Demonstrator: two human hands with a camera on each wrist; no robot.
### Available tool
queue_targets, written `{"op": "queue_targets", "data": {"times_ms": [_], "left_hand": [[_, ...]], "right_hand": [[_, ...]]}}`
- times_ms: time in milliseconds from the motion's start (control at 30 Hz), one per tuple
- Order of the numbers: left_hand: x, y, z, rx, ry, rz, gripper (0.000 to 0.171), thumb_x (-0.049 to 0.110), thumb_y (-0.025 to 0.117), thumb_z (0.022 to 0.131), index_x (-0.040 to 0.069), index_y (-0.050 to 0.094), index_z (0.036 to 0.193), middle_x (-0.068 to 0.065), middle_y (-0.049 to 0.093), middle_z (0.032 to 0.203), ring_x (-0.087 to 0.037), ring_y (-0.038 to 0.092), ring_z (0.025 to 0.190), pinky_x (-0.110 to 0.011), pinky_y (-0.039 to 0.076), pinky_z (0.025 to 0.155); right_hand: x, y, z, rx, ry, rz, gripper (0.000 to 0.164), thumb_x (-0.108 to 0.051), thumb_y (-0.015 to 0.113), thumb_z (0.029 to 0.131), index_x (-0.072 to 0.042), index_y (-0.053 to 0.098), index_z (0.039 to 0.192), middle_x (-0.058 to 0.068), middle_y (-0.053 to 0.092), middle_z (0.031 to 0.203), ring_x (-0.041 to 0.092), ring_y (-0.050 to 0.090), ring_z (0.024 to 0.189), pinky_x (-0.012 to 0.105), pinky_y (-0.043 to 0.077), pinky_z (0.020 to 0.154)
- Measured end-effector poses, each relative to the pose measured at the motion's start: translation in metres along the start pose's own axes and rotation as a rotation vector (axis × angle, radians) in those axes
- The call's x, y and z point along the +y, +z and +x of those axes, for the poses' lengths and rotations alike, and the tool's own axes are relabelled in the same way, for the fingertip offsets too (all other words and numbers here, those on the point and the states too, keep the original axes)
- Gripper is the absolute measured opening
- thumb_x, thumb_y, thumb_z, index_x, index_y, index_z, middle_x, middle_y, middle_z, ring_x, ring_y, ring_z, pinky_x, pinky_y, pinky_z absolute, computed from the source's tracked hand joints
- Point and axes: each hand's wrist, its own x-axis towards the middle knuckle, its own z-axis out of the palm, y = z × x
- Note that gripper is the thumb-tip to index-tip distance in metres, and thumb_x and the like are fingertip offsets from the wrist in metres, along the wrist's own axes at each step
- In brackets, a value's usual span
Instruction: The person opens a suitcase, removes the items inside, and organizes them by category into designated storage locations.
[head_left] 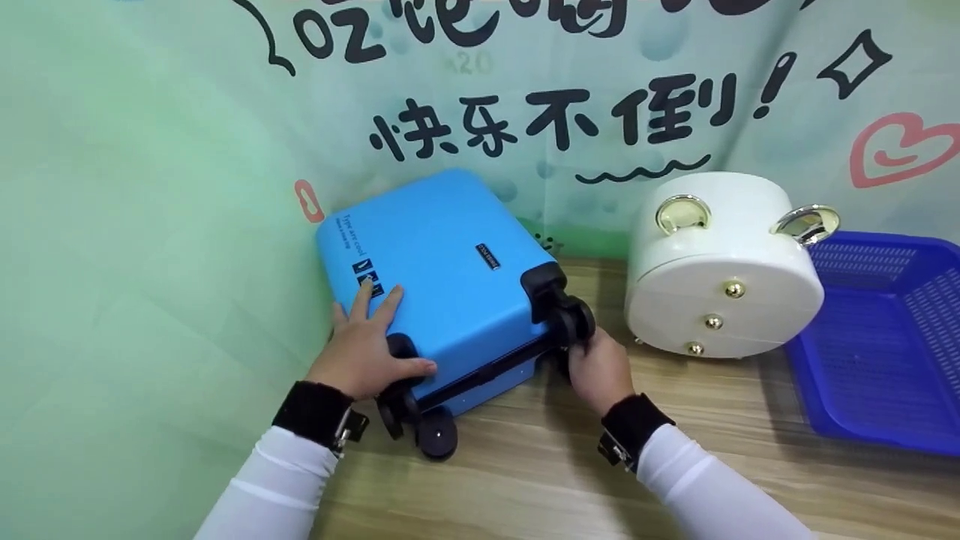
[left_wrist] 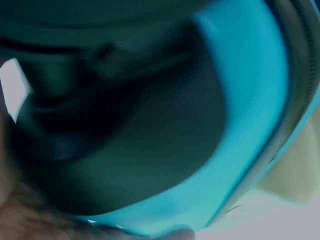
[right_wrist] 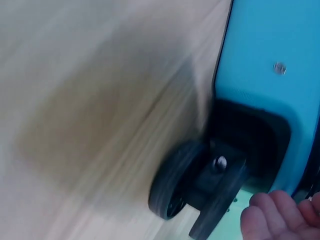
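Note:
A small bright blue suitcase [head_left: 442,262] lies tilted on its side, its black caster wheels [head_left: 437,433] facing me. In the head view my left hand [head_left: 360,356] rests with spread fingers on its upper face, thumb beside the near left wheel mount. The left wrist view shows a dark corner guard [left_wrist: 165,140] on the blue shell, somewhat blurred. My right hand [head_left: 600,371] holds the suitcase's right lower corner by a wheel; its fingers are partly hidden there. In the right wrist view, curled fingers [right_wrist: 275,215] appear near a black wheel [right_wrist: 180,180].
A white rounded case [head_left: 724,300] with gold ear-shaped rings and gold studs stands right of the suitcase. Beyond it sits a blue plastic basket [head_left: 817,390]. A green printed backdrop [head_left: 150,225] rises behind and left of the wood-grain surface [head_left: 525,480].

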Motion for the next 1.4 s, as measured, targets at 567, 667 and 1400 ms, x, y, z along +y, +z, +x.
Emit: {"op": "queue_targets", "data": {"times_ms": [567,667,1400], "left_hand": [[0.023,0.022,0.005,0.113,-0.027,0.004,0.123,0.089,0.053,0.06,0.025,0.01,0.156,-0.013,-0.007,0.159,-0.061,-0.007,0.132,-0.068,0.041,0.083],[0.032,0.027,0.005,0.132,-0.054,0.027,0.125,0.09,0.051,0.06,0.02,0.011,0.156,-0.018,-0.004,0.158,-0.064,-0.003,0.13,-0.068,0.038,0.087],[0.005,-0.011,0.007,-0.172,0.195,-0.01,0.118,0.071,0.074,0.062,0.029,0.014,0.155,-0.008,-0.008,0.159,-0.037,-0.021,0.139,-0.061,-0.003,0.108]], "right_hand": [[-0.035,0.015,-0.028,-0.152,-0.032,0.018,0.011,-0.007,0.06,0.091,-0.009,0.06,0.08,-0.001,0.06,0.069,0.016,0.056,0.061,0.035,0.047,0.058],[-0.035,0.017,-0.025,-0.153,-0.03,0.016,0.012,-0.006,0.061,0.09,-0.009,0.06,0.079,0.0,0.061,0.071,0.016,0.058,0.064,0.036,0.048,0.06],[-0.035,0.018,-0.018,-0.255,0.012,0.038,0.01,-0.009,0.058,0.093,-0.007,0.06,0.083,-0.001,0.059,0.072,0.014,0.056,0.063,0.031,0.047,0.056]]}}
